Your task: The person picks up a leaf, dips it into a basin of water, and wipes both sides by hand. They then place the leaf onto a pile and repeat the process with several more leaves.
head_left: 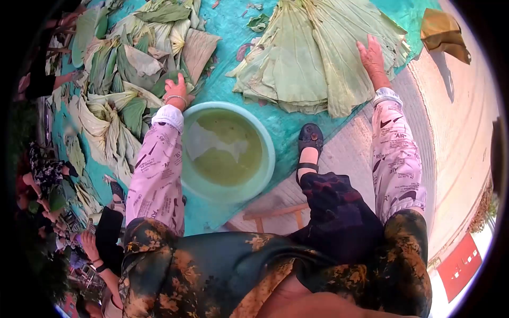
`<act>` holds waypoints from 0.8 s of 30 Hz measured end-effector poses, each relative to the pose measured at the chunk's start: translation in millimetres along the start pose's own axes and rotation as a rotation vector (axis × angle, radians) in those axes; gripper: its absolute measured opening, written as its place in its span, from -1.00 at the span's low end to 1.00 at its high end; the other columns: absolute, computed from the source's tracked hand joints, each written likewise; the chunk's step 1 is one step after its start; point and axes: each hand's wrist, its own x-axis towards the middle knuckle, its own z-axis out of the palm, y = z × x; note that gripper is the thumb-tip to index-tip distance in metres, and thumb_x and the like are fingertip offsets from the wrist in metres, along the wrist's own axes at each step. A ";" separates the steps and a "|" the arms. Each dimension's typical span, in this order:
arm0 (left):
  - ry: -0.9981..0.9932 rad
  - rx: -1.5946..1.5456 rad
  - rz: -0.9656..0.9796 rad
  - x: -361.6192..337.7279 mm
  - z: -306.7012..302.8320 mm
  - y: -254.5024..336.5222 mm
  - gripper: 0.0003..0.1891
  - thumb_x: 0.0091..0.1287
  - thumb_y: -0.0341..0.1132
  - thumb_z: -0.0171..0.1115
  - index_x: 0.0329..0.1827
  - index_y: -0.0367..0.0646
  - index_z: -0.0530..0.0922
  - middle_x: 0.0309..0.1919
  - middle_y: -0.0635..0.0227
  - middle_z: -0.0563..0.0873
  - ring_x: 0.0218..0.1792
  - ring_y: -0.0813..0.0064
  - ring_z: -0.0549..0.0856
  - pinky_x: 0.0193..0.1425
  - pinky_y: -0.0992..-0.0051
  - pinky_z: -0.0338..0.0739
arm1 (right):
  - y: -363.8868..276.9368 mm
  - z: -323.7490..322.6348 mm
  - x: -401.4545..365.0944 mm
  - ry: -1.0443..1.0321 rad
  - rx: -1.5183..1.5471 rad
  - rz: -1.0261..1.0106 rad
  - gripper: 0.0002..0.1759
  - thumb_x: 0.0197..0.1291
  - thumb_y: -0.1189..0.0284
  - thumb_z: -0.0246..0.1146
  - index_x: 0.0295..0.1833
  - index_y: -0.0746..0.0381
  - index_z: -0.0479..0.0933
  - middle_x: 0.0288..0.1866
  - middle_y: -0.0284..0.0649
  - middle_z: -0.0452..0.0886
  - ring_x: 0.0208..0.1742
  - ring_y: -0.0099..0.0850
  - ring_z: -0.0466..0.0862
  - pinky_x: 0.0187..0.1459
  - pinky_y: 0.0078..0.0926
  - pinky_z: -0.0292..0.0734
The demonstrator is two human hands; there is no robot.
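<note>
Head view: right hand (373,62) splayed on ribbed leaves (302,63); left hand (176,94) by crumpled foliage (139,61), grip unclear.

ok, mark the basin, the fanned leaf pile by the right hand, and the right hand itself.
Basin (228,195): head view, on its rim, the side nearest the wearer.
Fanned leaf pile (299,66): head view, middle of its pale green upper surface.
Right hand (374,61): head view, back of the hand.

- Fanned leaves (297,69), papery, matt, finely ribbed!
- Leaf heap (139,61): rough, crinkled, dry-looking.
- Basin (269,153), smooth plastic by its look; water (228,172) glossy inside.
- Groundsheet (233,24): wrinkled, plastic-like sheen.
- Sleeves (157,175): creased cloth.
- Shirt (212,259), smooth, satiny cloth!
</note>
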 end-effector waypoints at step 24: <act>0.423 -0.874 0.044 -25.6 -95.0 -156.4 -0.51 -0.18 -0.59 0.21 -0.06 -0.14 0.55 -0.43 0.33 0.63 -0.43 0.52 0.57 -0.33 0.53 0.48 | -114.9 -67.3 -134.1 -0.080 0.594 0.032 -0.51 0.20 0.35 0.08 0.22 0.31 0.23 0.18 0.00 0.35 0.22 -0.22 0.35 0.20 -0.38 0.20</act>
